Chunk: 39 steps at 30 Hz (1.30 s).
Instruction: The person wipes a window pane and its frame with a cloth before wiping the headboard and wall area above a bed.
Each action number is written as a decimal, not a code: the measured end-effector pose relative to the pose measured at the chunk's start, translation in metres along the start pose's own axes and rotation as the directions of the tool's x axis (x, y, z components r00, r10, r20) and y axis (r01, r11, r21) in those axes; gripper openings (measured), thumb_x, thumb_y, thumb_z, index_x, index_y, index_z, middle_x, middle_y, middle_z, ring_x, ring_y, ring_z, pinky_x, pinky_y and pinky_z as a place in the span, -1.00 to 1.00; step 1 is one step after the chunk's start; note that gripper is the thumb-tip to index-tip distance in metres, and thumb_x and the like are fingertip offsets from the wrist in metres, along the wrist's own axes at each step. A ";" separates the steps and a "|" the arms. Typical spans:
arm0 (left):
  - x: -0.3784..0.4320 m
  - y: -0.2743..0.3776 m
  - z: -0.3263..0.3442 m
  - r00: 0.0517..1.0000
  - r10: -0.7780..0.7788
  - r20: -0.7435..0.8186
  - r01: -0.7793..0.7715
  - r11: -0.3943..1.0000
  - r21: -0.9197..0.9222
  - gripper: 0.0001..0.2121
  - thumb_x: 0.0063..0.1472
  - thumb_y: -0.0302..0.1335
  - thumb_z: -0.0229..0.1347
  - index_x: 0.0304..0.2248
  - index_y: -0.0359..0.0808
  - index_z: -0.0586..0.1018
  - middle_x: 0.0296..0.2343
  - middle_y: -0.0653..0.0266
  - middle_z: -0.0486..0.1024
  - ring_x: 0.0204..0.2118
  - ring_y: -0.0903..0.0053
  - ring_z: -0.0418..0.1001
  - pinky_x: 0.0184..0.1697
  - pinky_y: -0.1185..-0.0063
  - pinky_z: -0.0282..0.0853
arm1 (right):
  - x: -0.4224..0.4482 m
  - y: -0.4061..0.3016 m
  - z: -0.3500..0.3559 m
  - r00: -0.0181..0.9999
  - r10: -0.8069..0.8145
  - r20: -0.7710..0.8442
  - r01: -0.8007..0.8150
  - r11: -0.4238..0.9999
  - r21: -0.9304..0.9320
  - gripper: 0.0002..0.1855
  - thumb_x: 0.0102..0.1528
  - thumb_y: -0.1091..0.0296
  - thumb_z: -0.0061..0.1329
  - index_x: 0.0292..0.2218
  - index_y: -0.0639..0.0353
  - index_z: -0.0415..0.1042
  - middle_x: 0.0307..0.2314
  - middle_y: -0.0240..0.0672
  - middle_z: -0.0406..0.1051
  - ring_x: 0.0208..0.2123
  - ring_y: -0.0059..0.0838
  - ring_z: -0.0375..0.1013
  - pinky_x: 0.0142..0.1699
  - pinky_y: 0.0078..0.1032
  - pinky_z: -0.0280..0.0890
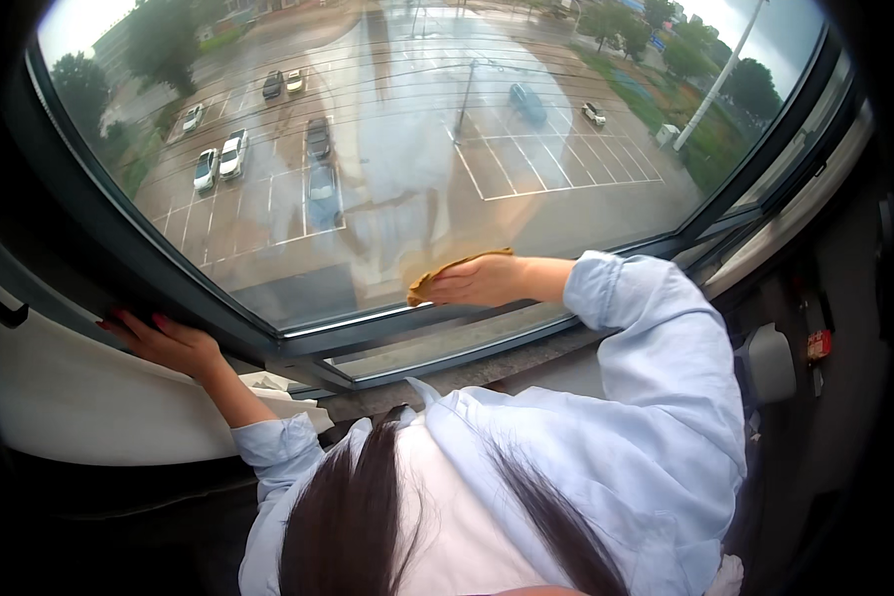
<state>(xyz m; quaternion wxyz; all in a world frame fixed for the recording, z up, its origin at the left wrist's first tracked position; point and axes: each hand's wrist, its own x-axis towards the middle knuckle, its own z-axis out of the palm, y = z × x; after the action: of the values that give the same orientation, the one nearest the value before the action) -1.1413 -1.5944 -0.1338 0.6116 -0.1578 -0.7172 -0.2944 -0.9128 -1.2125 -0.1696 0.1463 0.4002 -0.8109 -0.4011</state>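
Note:
My right hand (477,280) presses a yellow-brown cloth (458,267) against the lower part of a large window pane (387,179), just above the bottom rail of its dark frame (410,316). Part of the cloth is hidden under the fingers. At the left, my left hand (165,344) rests on the dark upright of the window frame, fingers spread, holding nothing that shows. Smeary marks and reflections lie over the glass.
A pale curtain (104,395) hangs at the lower left, below my left hand. Under the frame runs a stone sill (492,370). To the right stand a pale grey bin-like container (771,365) and a small red packet (819,345). Outside the glass is a car park.

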 end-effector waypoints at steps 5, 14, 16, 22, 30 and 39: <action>-0.001 0.005 -0.002 0.999 0.000 -0.039 0.000 1.000 -0.004 -0.48 0.38 -0.23 -0.34 0.16 -0.50 0.14 0.17 -0.31 -0.03 0.21 -0.14 0.00 0.22 0.18 -0.02 | -0.051 0.121 -0.078 0.915 0.335 -0.227 -0.363 0.926 -0.099 -0.46 0.11 0.20 -0.15 0.14 -0.32 0.21 0.08 -0.65 0.22 0.05 -0.61 0.21 0.24 -0.48 0.04; -0.006 0.098 -0.001 0.982 0.012 -0.187 -0.007 1.000 0.026 -0.49 0.38 -0.27 -0.37 0.21 -0.42 0.04 0.21 -0.07 -0.03 0.30 0.07 -0.16 0.30 0.20 -0.22 | -0.075 0.153 -0.100 0.091 0.716 -0.692 -0.866 0.400 0.300 -0.55 0.13 0.23 -0.17 0.07 -0.17 0.34 0.11 -0.41 0.22 0.17 -0.26 0.12 0.22 -0.23 -0.01; -0.005 0.128 0.005 0.992 0.039 -0.124 -0.055 0.989 -0.134 -0.49 0.37 -0.29 -0.36 0.22 -0.40 0.03 0.23 -0.04 -0.07 0.31 0.09 -0.21 0.31 0.19 -0.28 | -0.053 0.069 -0.053 0.462 0.736 -0.494 -0.838 0.545 0.029 -0.53 0.14 0.12 -0.18 0.09 -0.21 0.34 0.09 -0.58 0.25 0.18 -0.42 0.12 0.21 -0.32 0.00; -0.016 0.187 0.029 0.998 0.056 0.001 -0.051 0.922 -0.383 -0.47 0.36 -0.24 -0.32 0.22 -0.37 0.06 0.24 -0.02 -0.12 0.32 0.08 -0.29 0.31 0.12 -0.40 | -0.120 -0.021 0.017 0.997 0.059 0.047 -0.056 0.997 -0.054 -0.47 0.16 0.20 -0.30 0.17 -0.18 0.20 0.12 -0.62 0.20 0.20 -0.65 0.08 0.34 -0.48 -0.18; -0.045 0.254 0.045 0.984 0.066 0.166 0.030 0.853 -0.522 -0.43 0.33 -0.14 -0.28 0.24 -0.24 0.06 0.26 -0.03 -0.19 0.33 0.11 -0.36 0.28 0.12 -0.55 | -0.201 0.170 -0.126 0.604 0.699 -0.384 -0.755 0.656 0.005 -0.53 0.14 0.29 -0.15 0.10 -0.04 0.28 0.08 -0.36 0.20 0.09 -0.27 0.14 0.18 -0.33 0.03; -0.041 0.265 0.059 0.995 0.071 0.070 -0.048 0.958 -0.281 -0.41 0.33 -0.11 -0.33 0.24 -0.27 0.05 0.27 0.00 -0.21 0.33 0.10 -0.38 0.28 0.14 -0.57 | -0.207 -0.043 0.037 0.787 0.588 -0.188 -0.589 0.806 0.053 -0.55 0.19 0.17 -0.27 0.11 -0.32 0.30 0.14 -0.70 0.16 0.25 -0.68 -0.04 0.34 -0.52 -0.19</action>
<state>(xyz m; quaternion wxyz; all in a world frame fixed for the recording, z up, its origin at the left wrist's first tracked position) -1.0233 -1.3467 -0.1176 0.5631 -0.2756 -0.6870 -0.3676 -0.7785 -1.0492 -0.2084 0.3443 0.1646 -0.8751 -0.2977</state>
